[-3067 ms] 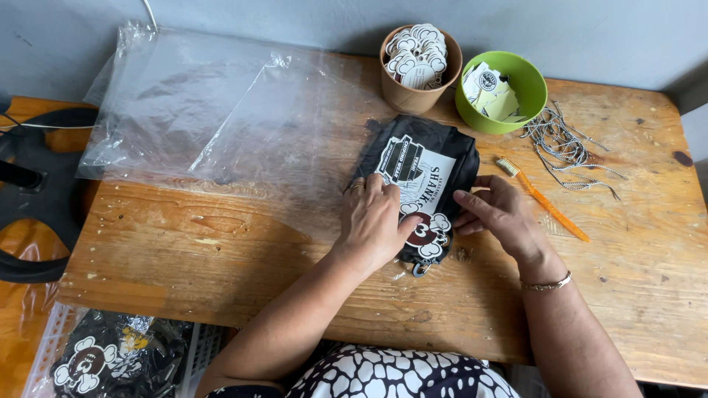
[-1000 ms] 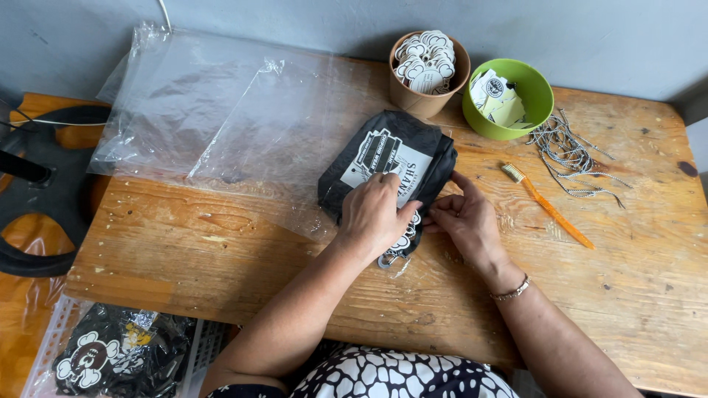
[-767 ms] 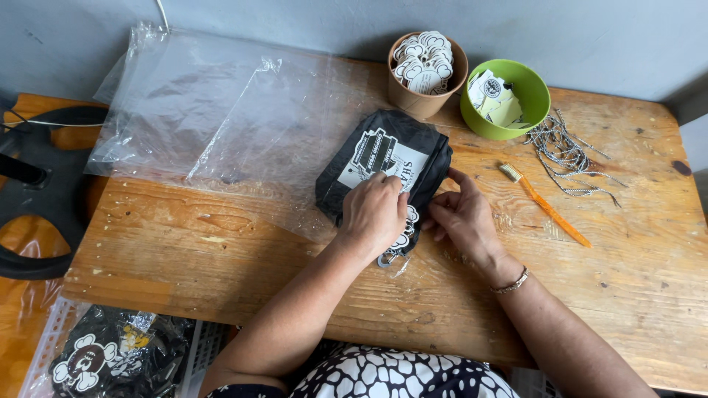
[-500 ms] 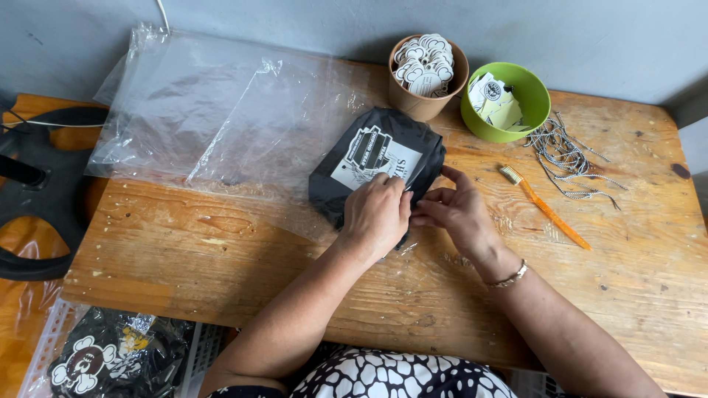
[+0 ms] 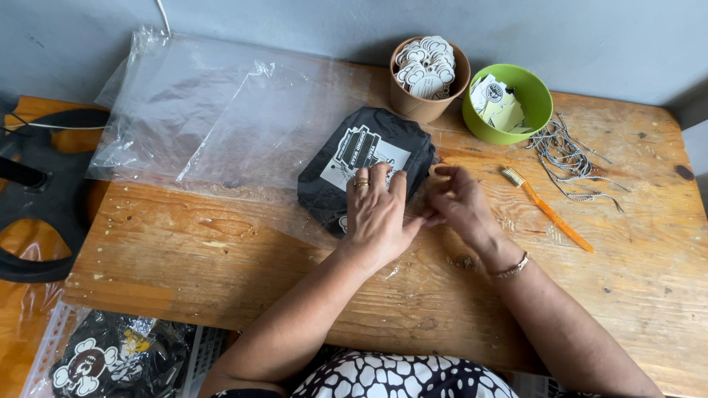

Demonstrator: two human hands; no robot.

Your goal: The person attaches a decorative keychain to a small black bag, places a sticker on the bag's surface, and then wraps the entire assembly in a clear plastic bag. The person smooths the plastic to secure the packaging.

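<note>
A folded black garment (image 5: 361, 147) with a white print lies on the wooden table (image 5: 221, 250), partly inside a clear plastic bag (image 5: 221, 125). My left hand (image 5: 376, 214), a ring on one finger, presses flat on the garment's near end and holds it. My right hand (image 5: 457, 206) is just right of it, fingertips pinched at the bag's thin edge beside the garment. The two hands touch at the thumbs. The garment's lower part is hidden under my left hand.
A brown cup (image 5: 420, 110) of white tags and a green bowl (image 5: 542, 103) of paper labels stand behind the garment. Loose strings (image 5: 568, 155) and an orange tool (image 5: 549, 214) lie to the right. A black object (image 5: 44, 206) is at the left, bagged garments (image 5: 103, 361) lie below the table.
The garment has slid left and away from me, further into the clear bag. Both hands followed it, and my right hand moved from the garment's side to the bag's edge.
</note>
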